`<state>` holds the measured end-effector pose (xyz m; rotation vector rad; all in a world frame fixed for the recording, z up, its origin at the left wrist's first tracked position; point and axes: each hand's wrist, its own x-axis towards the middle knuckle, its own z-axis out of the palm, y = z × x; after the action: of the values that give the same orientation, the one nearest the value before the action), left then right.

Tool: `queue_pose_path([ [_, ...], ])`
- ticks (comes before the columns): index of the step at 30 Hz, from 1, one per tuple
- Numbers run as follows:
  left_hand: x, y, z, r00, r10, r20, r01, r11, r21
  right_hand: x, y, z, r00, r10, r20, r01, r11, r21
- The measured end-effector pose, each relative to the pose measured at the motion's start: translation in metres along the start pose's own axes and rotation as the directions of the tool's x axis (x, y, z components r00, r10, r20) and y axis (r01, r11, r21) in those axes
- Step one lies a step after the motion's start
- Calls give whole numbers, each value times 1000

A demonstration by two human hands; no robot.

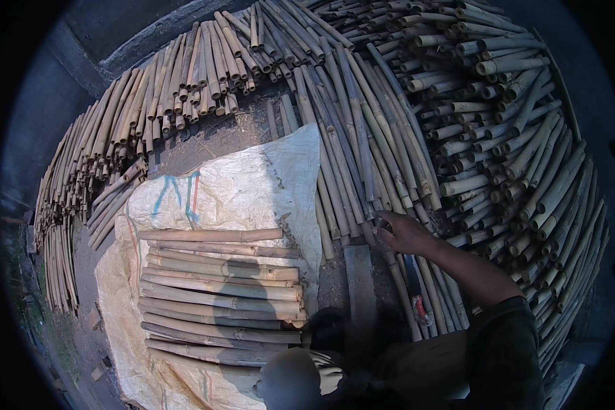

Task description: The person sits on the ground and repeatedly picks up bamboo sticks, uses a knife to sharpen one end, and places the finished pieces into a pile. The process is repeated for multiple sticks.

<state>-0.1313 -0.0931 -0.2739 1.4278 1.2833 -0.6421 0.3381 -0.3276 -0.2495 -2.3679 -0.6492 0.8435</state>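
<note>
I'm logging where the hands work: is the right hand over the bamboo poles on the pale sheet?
No, the right hand is to the right of the pale sheet, by the long bamboo poles lying beside it.

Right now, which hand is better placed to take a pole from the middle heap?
Likely the right hand: it is at the near ends of the middle poles, while no left hand can be made out.

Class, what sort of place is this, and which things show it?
Probably a bamboo store or workshop: round, hollow tan bamboo poles are heaped at right, a tan bamboo stack fills the upper left, and tan bamboo lengths lie side by side on a white woven sheet.
</note>
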Motion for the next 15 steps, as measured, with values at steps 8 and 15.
queue_pose_path([
  [8,-18,-15,-36,985,170,-14,-168,980,104,-111,28,2,993,-49,-106,26,978,-208],
  [15,-39,-9,-77,952,302,-42,-292,942,166,-191,62,-36,923,160,-350,-190,980,-52],
])
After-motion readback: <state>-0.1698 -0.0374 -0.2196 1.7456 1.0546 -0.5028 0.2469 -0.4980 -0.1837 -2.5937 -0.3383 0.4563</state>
